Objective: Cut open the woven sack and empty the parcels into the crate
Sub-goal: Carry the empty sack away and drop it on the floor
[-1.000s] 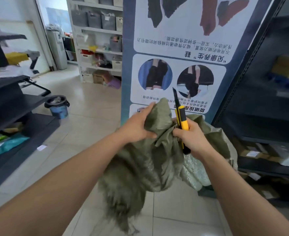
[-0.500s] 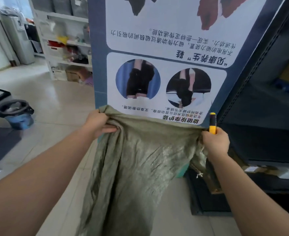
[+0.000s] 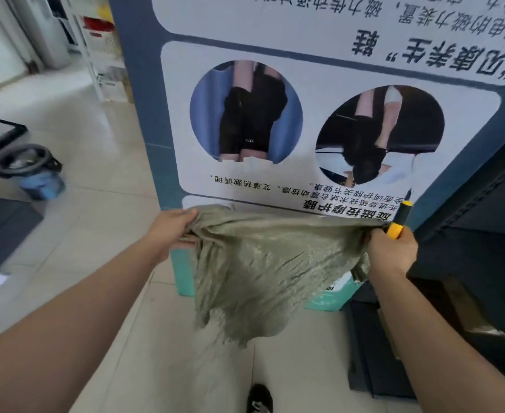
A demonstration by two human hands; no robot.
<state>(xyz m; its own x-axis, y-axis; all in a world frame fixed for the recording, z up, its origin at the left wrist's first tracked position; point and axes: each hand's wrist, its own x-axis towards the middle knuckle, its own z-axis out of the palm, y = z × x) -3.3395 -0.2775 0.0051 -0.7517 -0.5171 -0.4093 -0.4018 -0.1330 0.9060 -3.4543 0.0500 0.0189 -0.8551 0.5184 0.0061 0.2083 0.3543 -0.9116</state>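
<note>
The olive-green woven sack (image 3: pixel 263 269) hangs limp and flat in the air, stretched between my two hands in front of a large poster board. My left hand (image 3: pixel 170 231) grips its upper left corner. My right hand (image 3: pixel 391 251) grips the upper right corner together with a yellow and black utility knife (image 3: pixel 398 220), whose tip points up. The sack's frayed lower edge (image 3: pixel 233 338) dangles above the tiled floor. No parcels are visible. A teal crate (image 3: pixel 331 296) shows partly behind the sack's lower right.
The blue and white poster board (image 3: pixel 304 114) stands right behind the sack. Dark metal shelving (image 3: pixel 468 263) fills the right side. A blue bucket (image 3: pixel 36 174) sits on the floor at left beside a dark platform (image 3: pixel 1 231). My black shoe (image 3: pixel 258 399) shows below.
The sack went from bunched up between my hands to pulled wide and flat. My hands moved apart, and the view swung closer to the poster board. The sack's hanging part now looks shorter.
</note>
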